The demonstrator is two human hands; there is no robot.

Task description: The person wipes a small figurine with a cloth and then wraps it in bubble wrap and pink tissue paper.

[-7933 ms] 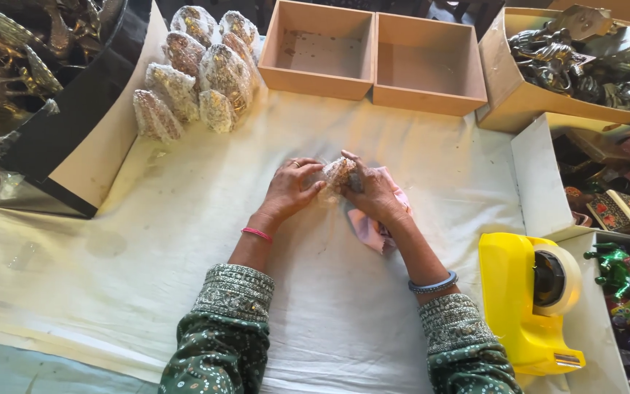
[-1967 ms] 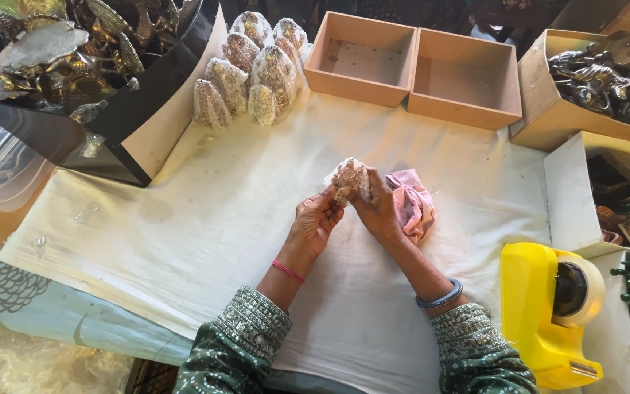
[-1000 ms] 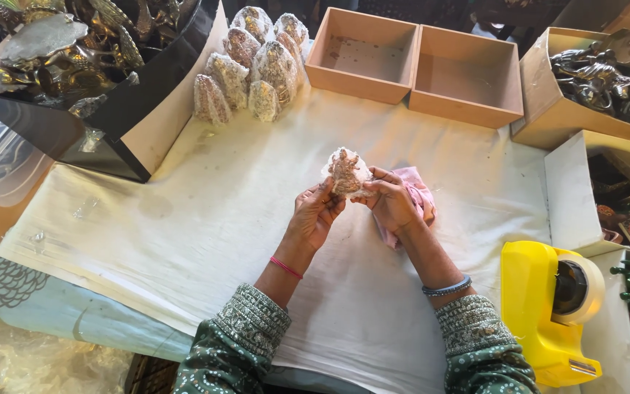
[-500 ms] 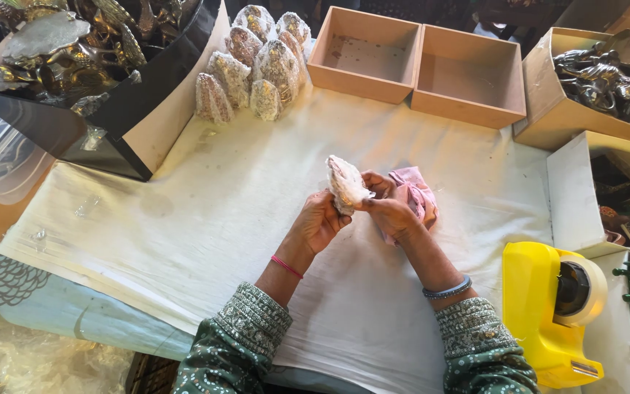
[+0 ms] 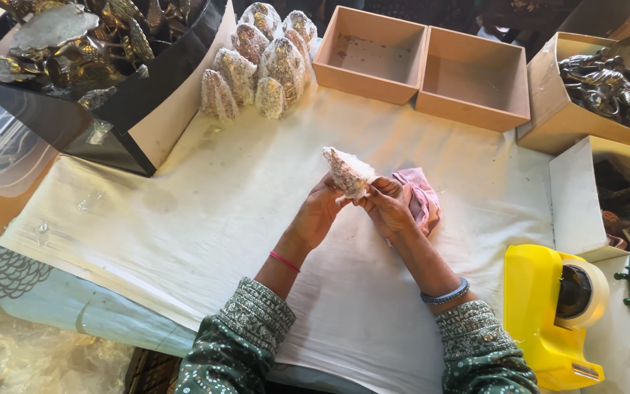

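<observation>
**Wrapped piece held up over the table**

Left hand point(image 5: 320, 211) and right hand point(image 5: 390, 209) both grip the wrapped piece point(image 5: 347, 172), lifted above the white table point(image 5: 184, 219). Best keep wrap tight, fingers near the base. Pink cloth point(image 5: 423, 201) just behind right hand. Versus half a second ago: piece tilted slightly more leftward, hands barely shifted.

Wrapped bundles point(image 5: 257, 58) behind the hands point(image 5: 359, 204), tape dispenser point(image 5: 548, 321) to their right
</observation>
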